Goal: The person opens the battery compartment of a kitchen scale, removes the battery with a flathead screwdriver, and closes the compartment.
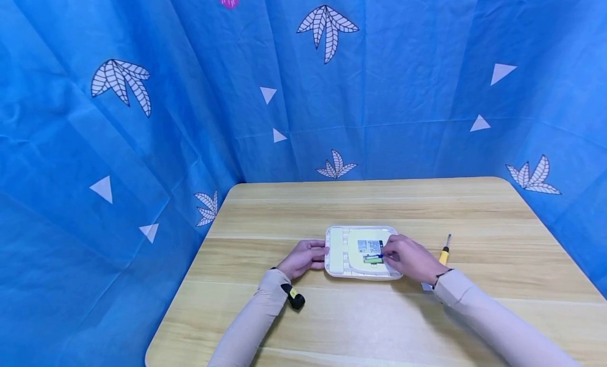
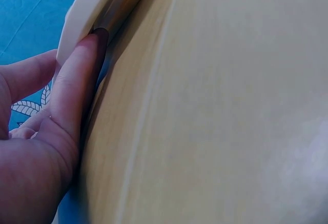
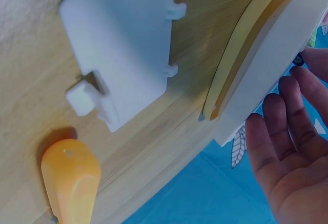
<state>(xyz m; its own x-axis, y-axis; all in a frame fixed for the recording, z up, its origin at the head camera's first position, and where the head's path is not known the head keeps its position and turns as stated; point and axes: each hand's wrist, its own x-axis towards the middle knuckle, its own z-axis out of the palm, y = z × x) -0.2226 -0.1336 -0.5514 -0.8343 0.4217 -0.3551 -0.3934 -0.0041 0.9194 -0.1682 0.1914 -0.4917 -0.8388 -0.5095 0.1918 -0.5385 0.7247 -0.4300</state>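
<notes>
While my left hand braces the left edge of the white device, fingers laid fairly straight along its rim, not wrapped round it, the device lies flat near table centre, underside up w/ label showing. In left wrist view my fingers press flat against the casing edge. Right hand rests over device's right part, fingertips at a small green piece below the label; something dark & thin at the fingertips, can't tell if I'm pinching it. Right wrist view shows fingers loosely extended beside the casing. Detached white cover lies on table just right of device. Yellow-handled screwdriver beside it, near my right wrist, untouched. Blue leaf-print cloth all round
</notes>
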